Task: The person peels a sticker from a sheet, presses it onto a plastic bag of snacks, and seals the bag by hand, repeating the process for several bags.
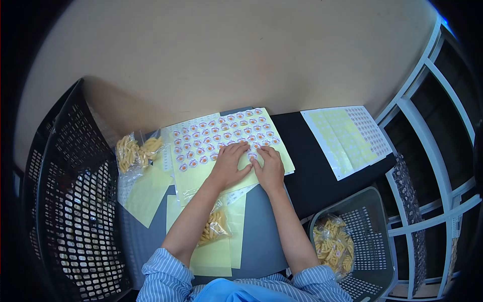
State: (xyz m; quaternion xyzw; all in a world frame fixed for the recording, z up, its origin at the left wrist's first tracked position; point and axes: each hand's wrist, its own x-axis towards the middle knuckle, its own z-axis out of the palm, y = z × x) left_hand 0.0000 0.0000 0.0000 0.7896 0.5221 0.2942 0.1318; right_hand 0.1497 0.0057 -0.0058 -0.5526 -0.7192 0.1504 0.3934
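Observation:
A pale yellow sheet of round stickers [221,132] lies on the grey surface, printed with rows of red and orange motifs. My left hand [231,163] rests on its lower middle, fingers lying along the paper and thumb stretched to the right. Beside it, my right hand [269,167] touches the same sheet, its index finger and thumb apart. Between the two hands shows one sticker [252,155]; I cannot tell whether its edge is lifted. Below my left wrist, a clear bag of penne-like pasta [216,225] lies on yellow paper, partly hidden by my forearm.
A tall black perforated basket [43,151] stands at left, near bagged pasta [128,153]. More sticker sheets [347,138] lie at right on black cloth [312,189]. A grey basket [375,241] holds a pasta bag [333,246]. White metal bars [437,131] stand far right.

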